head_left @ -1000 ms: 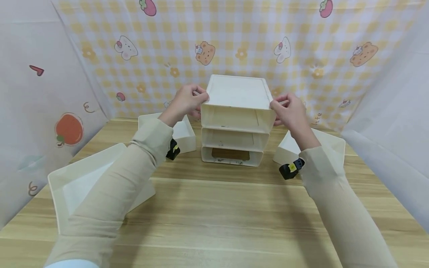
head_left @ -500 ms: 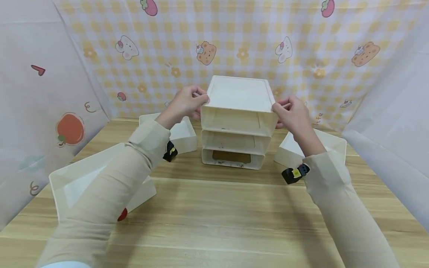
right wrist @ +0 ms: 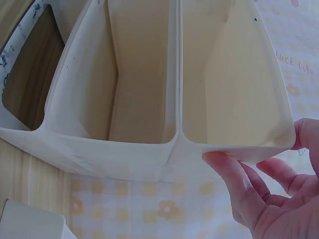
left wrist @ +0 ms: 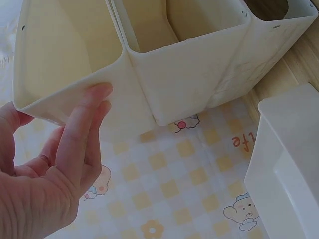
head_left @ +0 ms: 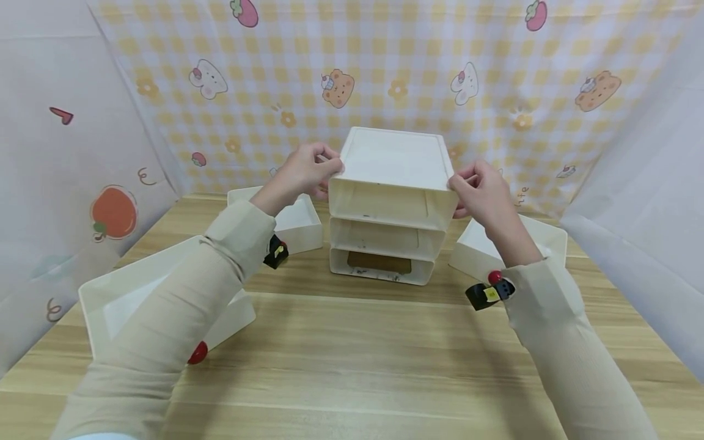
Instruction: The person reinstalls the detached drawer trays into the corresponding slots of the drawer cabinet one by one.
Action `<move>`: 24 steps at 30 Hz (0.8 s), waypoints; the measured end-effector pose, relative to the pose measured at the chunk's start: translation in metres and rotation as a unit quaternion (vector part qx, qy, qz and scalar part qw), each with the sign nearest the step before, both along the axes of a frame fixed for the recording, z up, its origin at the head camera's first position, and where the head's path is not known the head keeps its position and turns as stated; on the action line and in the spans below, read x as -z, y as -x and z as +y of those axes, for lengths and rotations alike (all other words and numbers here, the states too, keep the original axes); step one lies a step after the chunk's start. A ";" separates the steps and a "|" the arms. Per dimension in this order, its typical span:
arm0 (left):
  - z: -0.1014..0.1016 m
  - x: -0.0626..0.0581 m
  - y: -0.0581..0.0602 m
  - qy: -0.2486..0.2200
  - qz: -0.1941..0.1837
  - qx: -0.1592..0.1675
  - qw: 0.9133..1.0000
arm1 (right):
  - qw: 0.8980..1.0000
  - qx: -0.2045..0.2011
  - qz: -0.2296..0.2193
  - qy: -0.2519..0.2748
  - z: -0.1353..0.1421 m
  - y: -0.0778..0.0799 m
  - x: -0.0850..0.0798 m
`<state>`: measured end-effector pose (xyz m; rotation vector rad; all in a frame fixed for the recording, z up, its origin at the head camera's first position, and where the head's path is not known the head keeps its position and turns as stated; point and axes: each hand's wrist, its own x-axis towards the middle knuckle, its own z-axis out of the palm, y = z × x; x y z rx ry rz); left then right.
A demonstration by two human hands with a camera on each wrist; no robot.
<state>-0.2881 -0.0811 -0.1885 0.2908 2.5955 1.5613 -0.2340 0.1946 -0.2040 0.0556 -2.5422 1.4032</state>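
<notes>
A stack of three cream plastic drawer casings, with open fronts, stands in the middle of the table in the head view. My left hand (head_left: 308, 171) pinches the left front corner of the top casing (head_left: 393, 157), thumb at the upper edge and fingers against the side wall. At the opposite front corner my right hand (head_left: 484, 192) grips in the same way. The middle casing (head_left: 434, 244) and the bottom casing (head_left: 387, 278) sit beneath, untouched by the fingers. Inside the bottom one, the wooden table shows through a cut-out. Both wrist views look into the hollow casings.
Three loose white drawers lie on the wooden table (head_left: 357, 354): one drawer (head_left: 305, 238) behind the left wrist, a larger-looking drawer (head_left: 233, 321) partly under the left forearm, another drawer (head_left: 478, 260) behind the right wrist. A checked cloth (head_left: 396, 61) hangs close behind.
The stack has shifted slightly toward me, its right front corner more than its left, so it stands a little turned. Both hands keep hold; the right hand has come nearer with it.
</notes>
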 end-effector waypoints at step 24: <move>-0.001 0.003 -0.003 0.015 0.013 0.001 1.000 | 1.000 0.004 -0.006 -0.011 -0.002 -0.006 0.000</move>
